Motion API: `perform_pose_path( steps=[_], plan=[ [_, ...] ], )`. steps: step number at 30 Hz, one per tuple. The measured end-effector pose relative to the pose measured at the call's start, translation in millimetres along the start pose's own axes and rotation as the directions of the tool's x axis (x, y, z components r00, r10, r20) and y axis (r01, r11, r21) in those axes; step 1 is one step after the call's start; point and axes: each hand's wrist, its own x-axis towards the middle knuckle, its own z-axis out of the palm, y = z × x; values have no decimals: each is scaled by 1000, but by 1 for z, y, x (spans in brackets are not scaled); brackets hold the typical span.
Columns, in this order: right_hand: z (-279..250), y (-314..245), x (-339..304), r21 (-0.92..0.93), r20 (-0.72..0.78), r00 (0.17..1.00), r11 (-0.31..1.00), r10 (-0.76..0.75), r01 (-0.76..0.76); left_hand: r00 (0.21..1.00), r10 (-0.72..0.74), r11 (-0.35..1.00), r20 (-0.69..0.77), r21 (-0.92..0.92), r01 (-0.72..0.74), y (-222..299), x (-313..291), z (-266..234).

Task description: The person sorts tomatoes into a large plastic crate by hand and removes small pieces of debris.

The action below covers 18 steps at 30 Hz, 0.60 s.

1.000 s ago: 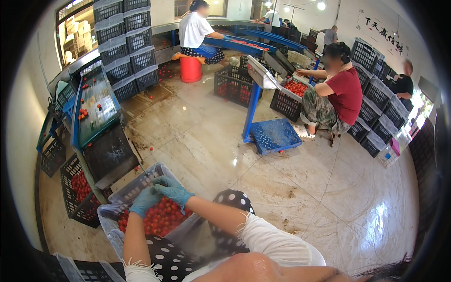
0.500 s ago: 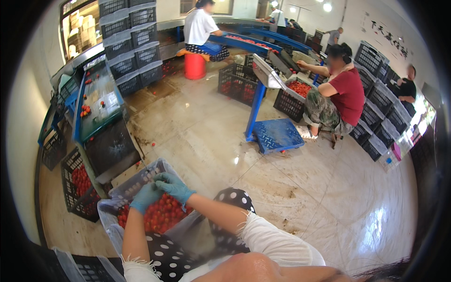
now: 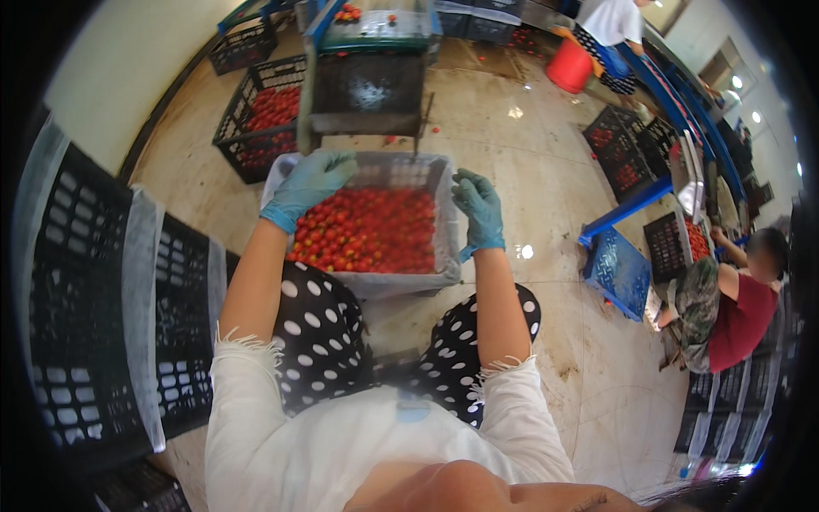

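Note:
A crate [image 3: 454,230] lined with pale plastic stands before my knees, filled with small red tomatoes [image 3: 367,230], some tinged yellow. My left hand [image 3: 311,188], in a thin blue glove, hovers over the crate's left side with its fingers stretched toward the far rim, nothing visible in them. At the right rim is my right hand [image 3: 479,209], gloved too, its fingers loosely bent and apart. Nothing shows in its grasp; whether it touches the liner I cannot tell.
A conveyor's dark chute [image 3: 367,94] ends just beyond the crate. Beside it sits a black crate [image 3: 229,128] of tomatoes. Tall black crates [image 3: 85,290] flank me on the left. Off to the right are a blue platform scale [image 3: 618,273] and a crouching person in red [image 3: 742,320].
My hands were close together over the crate's far left part; now they are apart, one at each side. The view has turned left, so the crate sits nearer the middle.

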Motion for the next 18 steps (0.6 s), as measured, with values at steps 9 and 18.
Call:
perform_pose_path(
  steps=[9,18],
  plan=[
    [-36,173,125,-465,-42,995,880,90,-100,898,433,883,-79,237,-405,88,-22,18],
    [-10,252,77,-905,-23,949,396,316,-154,772,277,957,-572,97,-272,-7,-41,-45]
  ],
)
